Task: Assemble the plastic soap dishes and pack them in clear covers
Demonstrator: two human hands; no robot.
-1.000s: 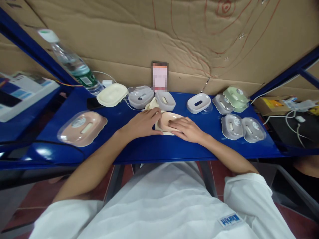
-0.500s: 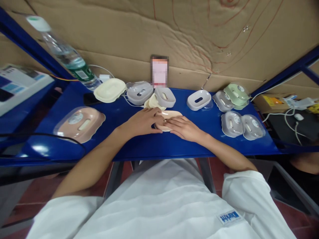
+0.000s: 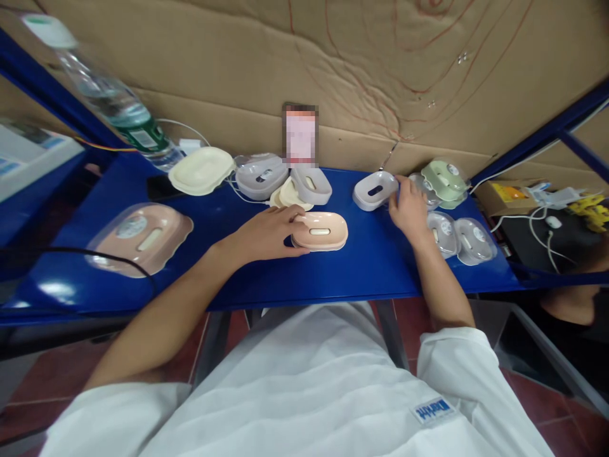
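Blue shelf [image 3: 361,279], left hand [image 3: 266,233] on pink dish [image 3: 320,230], grey dishes [image 3: 459,238] around.

Pink soap dish [image 3: 320,231], flat, mid-table

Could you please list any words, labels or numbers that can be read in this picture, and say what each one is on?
None can be read for certain.
Blue-lettered white patch on the white coat: blurred and tilted.
Green label on the clear plastic water bottle: too small.
Round stickers on the wrapped soap dishes: too small.
Upright card against the cardboard: pixelated.
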